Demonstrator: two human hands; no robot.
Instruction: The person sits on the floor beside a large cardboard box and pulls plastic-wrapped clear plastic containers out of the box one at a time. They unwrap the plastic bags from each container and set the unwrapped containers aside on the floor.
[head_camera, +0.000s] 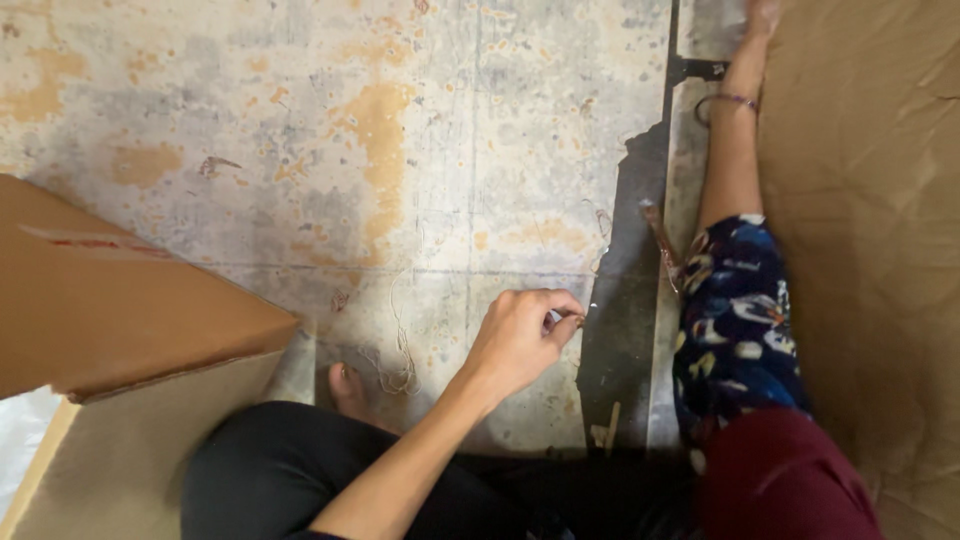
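Head view: left hand (517, 340) at 6 o'clock, fingers pinched together on small pale bit (553, 319), too small to ID, above stained floor (300, 150). Right hand (763, 15) at 1 o'clock, cropped; grip can't tell. Cardboard box (110, 310) at 9, thread (400, 345) nr left hand.

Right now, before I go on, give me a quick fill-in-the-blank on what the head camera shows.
1. The fingertips of the left hand are ___ together above the floor.
2. The brown cardboard box sits on the ___ side of the picture.
3. A loose tangle of thread lies on the floor between the left hand and a bare ___.
4. The arm with the patterned sleeve wears a thin ___ at the wrist.

Missing words: pinched; left; foot; bangle
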